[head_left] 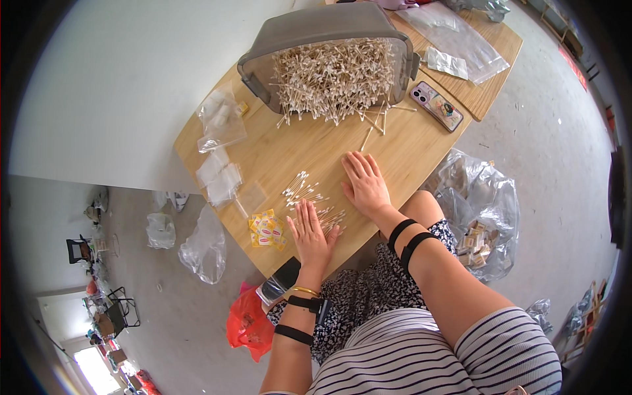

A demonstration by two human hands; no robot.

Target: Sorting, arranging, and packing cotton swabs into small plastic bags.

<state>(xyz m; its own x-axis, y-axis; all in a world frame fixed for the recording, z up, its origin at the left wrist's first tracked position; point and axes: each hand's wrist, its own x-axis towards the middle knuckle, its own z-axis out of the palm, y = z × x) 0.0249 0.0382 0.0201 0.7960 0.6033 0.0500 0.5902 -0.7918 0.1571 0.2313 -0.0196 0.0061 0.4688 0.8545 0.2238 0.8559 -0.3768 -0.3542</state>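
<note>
My left hand [311, 238] lies palm down near the front edge of the wooden table, its fingers stretched out over a loose bunch of cotton swabs [304, 191]. Some swabs stick out past the fingers and thumb; what lies under the palm is hidden. Flat on the bare tabletop to the right rests my right hand [365, 184], fingers extended, with nothing in it. Beyond both hands, a grey plastic bin [322, 26] lies on its side, and a heap of cotton swabs [336, 76] fills its mouth. A few stray swabs [376, 125] have spilled in front of it.
Yellow-and-white paper labels [266, 230] lie left of my left hand, near small clear bags [220, 176] and a larger plastic bag [222, 118]. A phone [436, 106] sits at the right edge. On the floor stand a big clear sack [480, 217] of small packs and a red bag [250, 322].
</note>
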